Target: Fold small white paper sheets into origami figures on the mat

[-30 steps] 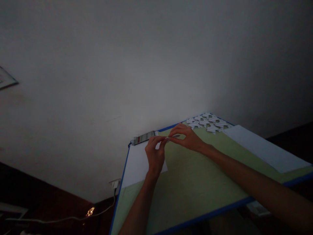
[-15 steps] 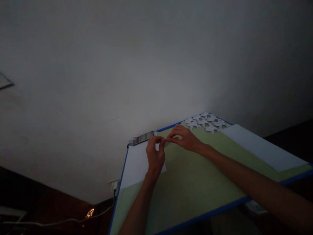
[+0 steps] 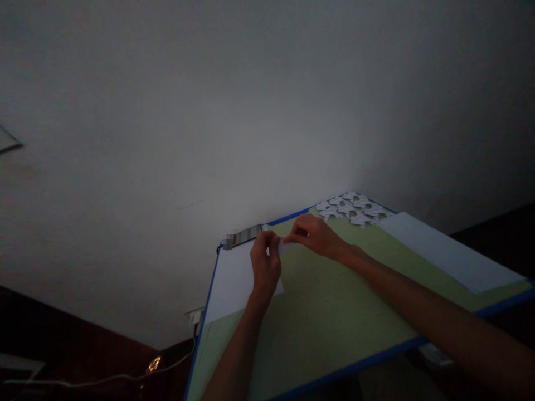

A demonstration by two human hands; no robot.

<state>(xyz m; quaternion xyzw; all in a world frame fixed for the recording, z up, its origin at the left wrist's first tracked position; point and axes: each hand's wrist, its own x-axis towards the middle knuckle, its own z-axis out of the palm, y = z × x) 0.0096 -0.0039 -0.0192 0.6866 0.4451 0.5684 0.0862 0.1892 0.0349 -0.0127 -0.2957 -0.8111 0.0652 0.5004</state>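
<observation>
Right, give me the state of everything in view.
Small white paper piece: pinched between both hands
Left hand: pinching the paper piece
Right hand: pinching the paper piece
White paper stars: lying in a cluster
White paper sheet on the left: flat, partly hidden
White paper sheet on the right: lying flat
Dark rectangular device: face up
White plug: plugged in
Blue-edged green tabletop: partly covered

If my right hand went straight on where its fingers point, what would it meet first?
Just past the paper at its fingertips, your right hand would most likely meet your left hand, though depth is hard to judge here.
</observation>
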